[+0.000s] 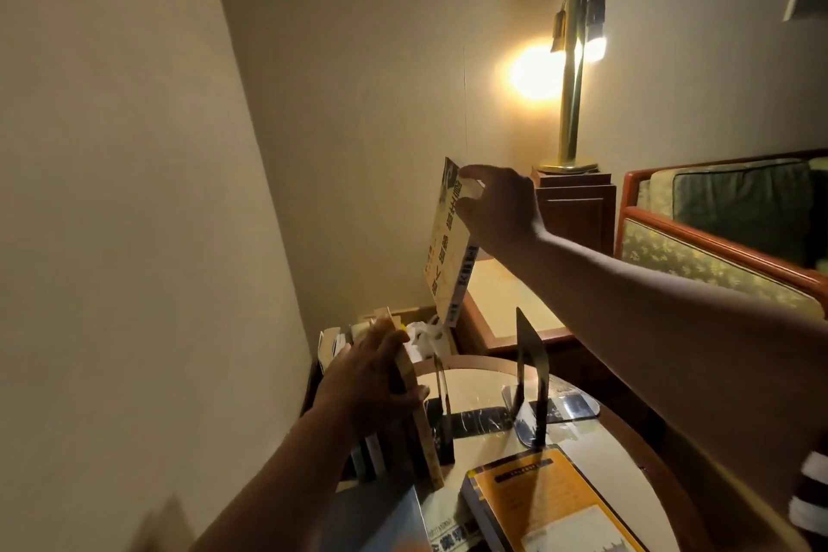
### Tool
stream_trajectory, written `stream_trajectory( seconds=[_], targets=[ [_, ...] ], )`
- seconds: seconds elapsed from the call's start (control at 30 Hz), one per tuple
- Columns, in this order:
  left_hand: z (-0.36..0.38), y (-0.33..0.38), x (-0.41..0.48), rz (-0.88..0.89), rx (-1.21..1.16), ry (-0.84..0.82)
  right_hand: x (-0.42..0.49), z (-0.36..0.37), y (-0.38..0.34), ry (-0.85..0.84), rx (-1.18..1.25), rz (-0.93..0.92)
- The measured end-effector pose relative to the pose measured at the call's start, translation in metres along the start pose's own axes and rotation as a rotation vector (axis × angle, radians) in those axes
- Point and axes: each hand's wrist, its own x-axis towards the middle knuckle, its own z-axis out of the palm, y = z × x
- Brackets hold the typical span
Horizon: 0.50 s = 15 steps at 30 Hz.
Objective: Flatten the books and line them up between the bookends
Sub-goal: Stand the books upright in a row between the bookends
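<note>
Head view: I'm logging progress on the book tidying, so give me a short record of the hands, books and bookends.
left hand: grips the upright books at the left side of the round table
right hand: holds a yellow book in the air, tilted
left bookend: black, upright, next to the row
right bookend: black, upright, standing apart
orange book: lies flat on the table, near side
lamp: brass, lit, behind the table
</note>
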Motion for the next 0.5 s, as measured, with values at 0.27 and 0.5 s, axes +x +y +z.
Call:
stream_trajectory(
  seconds=[0.27, 0.5],
  targets=[
    [0.005, -0.007, 0.009, 0.052, 0.075, -0.003, -0.008, 0.040, -0.014, 0.010, -0.017, -0.076],
    [0.010, 0.001, 0.013, 0.011, 0.015, 0.026, -0.062, 0.054, 0.011, -0.106, -0.046, -0.060]
  ],
)
